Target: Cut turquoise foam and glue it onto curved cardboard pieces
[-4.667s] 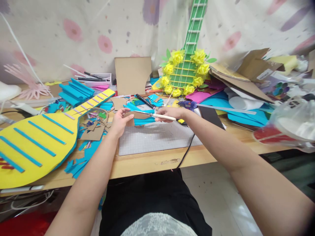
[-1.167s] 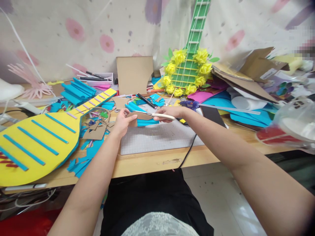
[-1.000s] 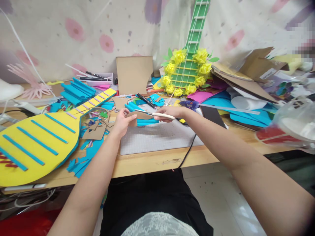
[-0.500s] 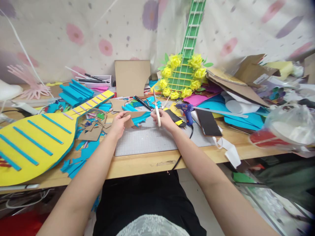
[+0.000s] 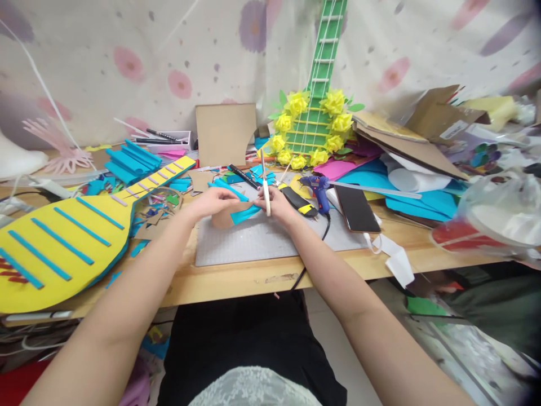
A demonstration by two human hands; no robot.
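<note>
My right hand (image 5: 278,204) is closed round the white-handled scissors (image 5: 266,194), whose blades point up and away from me. Its fingertips also touch the end of a brown cardboard piece (image 5: 222,219) partly covered with blue paper (image 5: 245,214). My left hand (image 5: 213,201) reaches over that piece, fingers bent together at its upper edge by the blue paper; the fingertips are partly hidden. Both hands are above a grey cutting mat (image 5: 236,251). A black and yellow utility knife (image 5: 299,201) and a blue glue gun (image 5: 320,192) lie right of my right hand.
A yellow guitar-shaped craft (image 5: 63,248) lies at left, near blue folded paper (image 5: 133,160) and scraps. Behind stand a cardboard sheet (image 5: 226,135) and a green guitar shape (image 5: 321,79) with yellow flowers. At right are a phone (image 5: 357,208) and a bagged tub (image 5: 469,231).
My left hand has moved from the left end of the cardboard piece over towards my right hand. The cardboard now hangs lower, its brown face turned to me. The scissors remain in my right hand.
</note>
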